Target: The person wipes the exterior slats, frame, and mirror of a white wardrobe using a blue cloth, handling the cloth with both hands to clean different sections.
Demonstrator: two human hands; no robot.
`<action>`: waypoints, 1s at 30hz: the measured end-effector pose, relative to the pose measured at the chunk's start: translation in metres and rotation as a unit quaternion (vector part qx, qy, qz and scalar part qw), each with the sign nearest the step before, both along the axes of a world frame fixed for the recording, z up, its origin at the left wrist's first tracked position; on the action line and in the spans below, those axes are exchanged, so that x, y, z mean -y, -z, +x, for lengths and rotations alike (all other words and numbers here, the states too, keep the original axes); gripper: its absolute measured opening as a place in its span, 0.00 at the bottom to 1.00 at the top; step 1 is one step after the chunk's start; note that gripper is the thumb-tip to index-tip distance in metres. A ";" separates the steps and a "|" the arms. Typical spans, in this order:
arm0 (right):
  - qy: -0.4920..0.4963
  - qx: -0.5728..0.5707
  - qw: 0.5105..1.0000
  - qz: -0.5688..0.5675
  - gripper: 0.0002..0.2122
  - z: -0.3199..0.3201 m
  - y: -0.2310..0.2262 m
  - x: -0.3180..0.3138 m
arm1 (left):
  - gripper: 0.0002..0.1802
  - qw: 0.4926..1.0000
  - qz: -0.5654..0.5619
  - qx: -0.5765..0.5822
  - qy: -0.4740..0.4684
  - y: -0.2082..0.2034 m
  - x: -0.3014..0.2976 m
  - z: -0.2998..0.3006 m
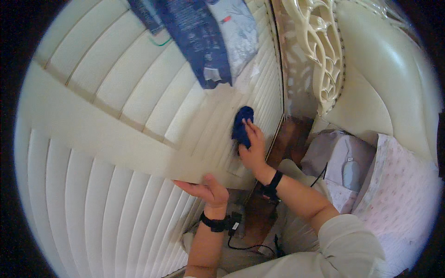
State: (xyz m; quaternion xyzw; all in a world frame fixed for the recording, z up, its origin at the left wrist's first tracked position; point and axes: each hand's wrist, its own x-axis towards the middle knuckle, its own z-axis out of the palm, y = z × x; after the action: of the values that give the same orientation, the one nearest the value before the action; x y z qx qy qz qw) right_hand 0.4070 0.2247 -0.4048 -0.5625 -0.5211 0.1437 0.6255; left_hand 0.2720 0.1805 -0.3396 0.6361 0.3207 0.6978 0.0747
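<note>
R hand (253, 149) is holding a blue cloth (241, 127) against the slatted panel (153, 78), btwn the hanging dark-blue & grey bundle (199, 44) and the near end of the plain rail (106, 124); the step in hand is prob. wiping. For a good pass, the cloth should be sitting flat, w/ the fingertips pressing evenly, and should be following the length of each slat rather than crossing it, so that the grooves are getting the same contact as the raised faces; a bunched cloth would prob. be skipping them, so refolding it into a flat pad is worth considering. Light pressure is prob. best, as the slats may be flexing. The bundle is hanging near the cloth, so holding it aside w/ the L hand (213, 192) would be exposing more surface. Fingers, R: closing on the cloth, the front ones lying over it & slightly parted, thumb bracing from the near side; the rest are partly hidden. Fingers, L: holding nothing visible, pointing left & approx. straight, w/ the thumb standing apart; they are lying at the rail's lower edge, but whether they are bearing on it, cannot tell.
</note>
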 end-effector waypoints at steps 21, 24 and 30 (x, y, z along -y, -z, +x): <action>-0.158 0.112 0.966 0.173 0.29 -0.007 0.013 0.019 | 0.38 0.915 -0.175 -0.360 0.052 0.011 0.049 0.032; -0.151 0.024 0.982 0.107 0.33 0.005 0.007 0.018 | 0.35 0.888 -0.218 -0.406 -0.013 0.001 0.039 0.054; -0.164 -0.088 0.969 0.165 0.31 0.003 0.020 0.027 | 0.30 0.778 -0.163 -0.607 -0.016 -0.025 0.031 0.066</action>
State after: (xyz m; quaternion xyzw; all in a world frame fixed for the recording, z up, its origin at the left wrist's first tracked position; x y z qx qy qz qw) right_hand 0.4100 0.1973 -0.4251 -0.3435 -0.5656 0.2060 0.7209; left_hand 0.3385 0.1492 -0.3145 0.9011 0.4183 0.1058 -0.0442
